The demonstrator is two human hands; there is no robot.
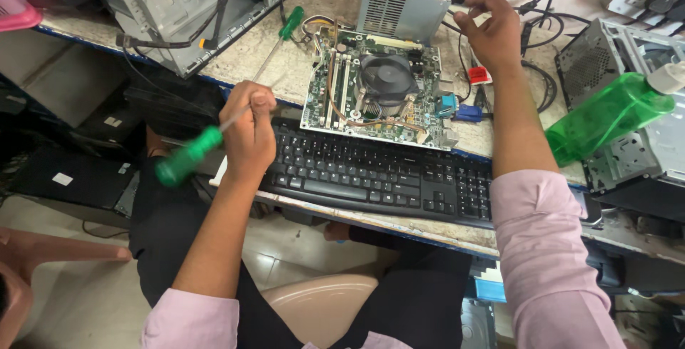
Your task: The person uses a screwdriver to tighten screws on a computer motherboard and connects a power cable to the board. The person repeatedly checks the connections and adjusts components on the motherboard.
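Observation:
My left hand (250, 131) is closed around the metal shaft of a green-handled screwdriver (187, 156), whose handle sticks out to the lower left over the bench edge. A green circuit board (335, 85) with a black cooler fan (385, 78) lies on the bench just right of that hand. My right hand (492, 31) reaches to the far side of the board, fingers pinched on cables beside a grey power supply box (403, 3). A black keyboard (371, 174) lies in front of the board.
A second green screwdriver (284, 31) lies on the bench left of the board. An open computer case (178, 6) stands at the back left. A green plastic bottle (610, 113) leans on another metal case (642, 149) at the right. Black cables (542, 13) trail behind.

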